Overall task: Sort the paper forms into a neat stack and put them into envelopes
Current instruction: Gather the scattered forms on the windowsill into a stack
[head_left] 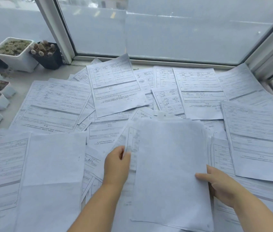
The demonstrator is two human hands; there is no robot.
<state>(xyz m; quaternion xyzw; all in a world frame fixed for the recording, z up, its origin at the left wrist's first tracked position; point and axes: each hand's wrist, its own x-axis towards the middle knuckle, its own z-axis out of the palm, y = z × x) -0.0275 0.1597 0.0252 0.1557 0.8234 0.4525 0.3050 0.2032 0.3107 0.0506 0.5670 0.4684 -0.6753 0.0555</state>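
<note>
- While the left hand [116,163] pinches the gathered stack [171,168] and the right hand [216,180] grips its opposite edge, loose forms [115,86] surround it on the bench [20,76].
- Uneven sheets could slip from the stack if either grip loosens.

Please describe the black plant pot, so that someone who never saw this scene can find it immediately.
Look at the far left corner by the window frame, where small plant pots stand beside the scattered paper forms. The black plant pot stands nearest the frame, holding small round-headed cacti. Its nearest neighbour, the white pot, is larger.
</note>
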